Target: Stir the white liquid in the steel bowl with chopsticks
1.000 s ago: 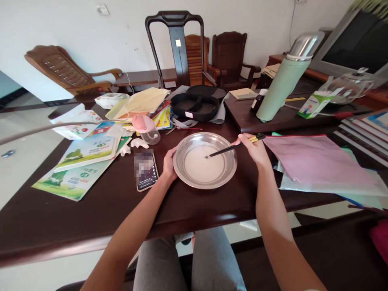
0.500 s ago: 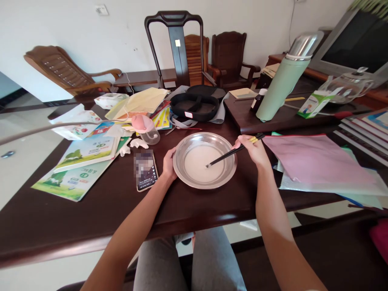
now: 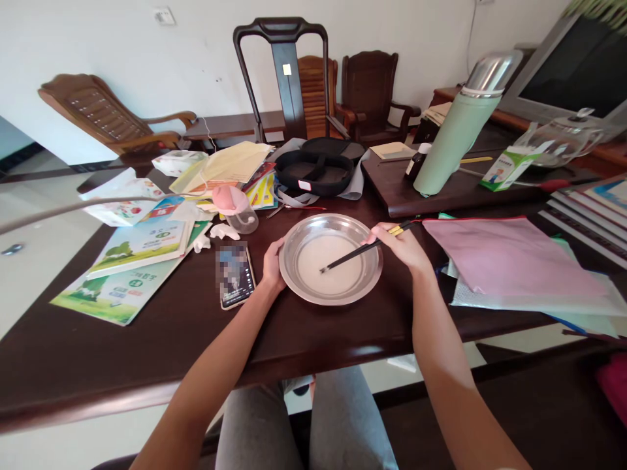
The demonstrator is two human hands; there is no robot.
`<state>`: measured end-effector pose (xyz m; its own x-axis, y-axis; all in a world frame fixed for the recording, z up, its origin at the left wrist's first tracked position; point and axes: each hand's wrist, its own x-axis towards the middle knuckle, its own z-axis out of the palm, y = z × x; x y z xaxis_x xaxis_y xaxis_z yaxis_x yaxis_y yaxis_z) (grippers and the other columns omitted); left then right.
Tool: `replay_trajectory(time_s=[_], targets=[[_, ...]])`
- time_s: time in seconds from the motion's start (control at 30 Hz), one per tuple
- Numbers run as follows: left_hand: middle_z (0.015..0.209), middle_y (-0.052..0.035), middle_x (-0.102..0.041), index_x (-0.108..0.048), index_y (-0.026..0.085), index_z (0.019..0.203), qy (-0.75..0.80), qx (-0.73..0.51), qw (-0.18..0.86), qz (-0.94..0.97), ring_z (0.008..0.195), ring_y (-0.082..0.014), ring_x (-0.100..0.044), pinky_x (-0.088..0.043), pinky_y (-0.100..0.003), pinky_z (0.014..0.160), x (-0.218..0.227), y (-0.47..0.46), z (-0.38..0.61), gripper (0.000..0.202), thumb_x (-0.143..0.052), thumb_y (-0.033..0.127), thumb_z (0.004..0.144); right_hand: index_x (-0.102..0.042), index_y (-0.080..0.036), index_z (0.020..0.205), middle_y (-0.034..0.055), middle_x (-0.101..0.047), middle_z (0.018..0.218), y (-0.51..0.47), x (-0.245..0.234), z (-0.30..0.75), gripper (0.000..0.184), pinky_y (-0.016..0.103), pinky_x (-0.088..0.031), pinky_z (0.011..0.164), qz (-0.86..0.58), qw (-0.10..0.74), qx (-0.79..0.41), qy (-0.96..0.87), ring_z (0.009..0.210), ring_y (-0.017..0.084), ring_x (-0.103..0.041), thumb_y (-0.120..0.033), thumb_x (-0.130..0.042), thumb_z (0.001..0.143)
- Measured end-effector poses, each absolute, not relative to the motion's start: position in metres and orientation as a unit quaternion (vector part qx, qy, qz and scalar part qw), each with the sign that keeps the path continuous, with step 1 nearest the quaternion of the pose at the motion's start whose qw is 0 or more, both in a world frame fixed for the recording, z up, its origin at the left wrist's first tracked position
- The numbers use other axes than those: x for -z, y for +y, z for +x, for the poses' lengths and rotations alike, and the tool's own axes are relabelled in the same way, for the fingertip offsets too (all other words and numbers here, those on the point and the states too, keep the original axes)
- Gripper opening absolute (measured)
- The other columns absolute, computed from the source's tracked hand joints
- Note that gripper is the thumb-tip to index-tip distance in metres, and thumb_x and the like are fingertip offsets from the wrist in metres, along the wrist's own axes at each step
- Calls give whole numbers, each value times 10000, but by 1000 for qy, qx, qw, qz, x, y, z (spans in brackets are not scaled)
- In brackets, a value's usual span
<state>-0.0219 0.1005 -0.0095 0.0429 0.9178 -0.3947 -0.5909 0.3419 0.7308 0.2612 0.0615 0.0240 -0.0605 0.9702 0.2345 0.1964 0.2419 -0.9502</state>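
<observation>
— Dark table (image 3: pixel 313 334), but why is the bowl (image 3: pixel 331 299) near its front edge?
— Probably for easy reach. Left hand (image 3: pixel 273 264) holds its side, perhaps for steadiness; right hand (image 3: pixel 400 247) grips chopsticks (image 3: pixel 350 255) over whitish contents (image 3: pixel 313 256).

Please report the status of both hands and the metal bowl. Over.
Left hand on metal bowl, left side. Right hand gripping dark chopsticks, tips at pale contents. Phone close, left of bowl.
</observation>
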Motion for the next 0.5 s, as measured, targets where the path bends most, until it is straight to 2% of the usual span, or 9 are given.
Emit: replay_trajectory(time_s=[0.1,0.23,0.4,0.5], targets=[[716,-42,-731,-657,187,696,421,-540,701,200,905,-314,-745,-603,-402,838,10,101,-22,151,-724,322,706,-740,-247,693,34,-796,777,63,-23,261,464,385,-570,902,-476,503,-377,-614,834,250,-763,-689,-698,828],[783,-59,-758,-655,182,703,416,-535,707,203,920,-318,-742,-598,-400,834,12,101,-23,172,-724,339,692,-702,-247,624,18,-760,677,62,-23,266,488,373,-570,871,-487,556,-362,-568,751,237,-753,-687,-692,833],[768,-57,-755,-663,180,717,417,-540,702,204,909,-323,-744,-598,-404,833,12,101,-23,177,-730,341,691,-737,-243,678,33,-786,746,61,-25,262,467,376,-575,872,-473,487,-397,-617,794,245,-762,-681,-696,836],[746,-50,-748,-655,187,715,417,-542,701,202,904,-323,-746,-600,-406,831,12,101,-23,175,-740,338,695,-743,-250,697,35,-798,791,63,-24,261,457,387,-570,906,-481,504,-366,-617,847,252,-763,-683,-695,835]])
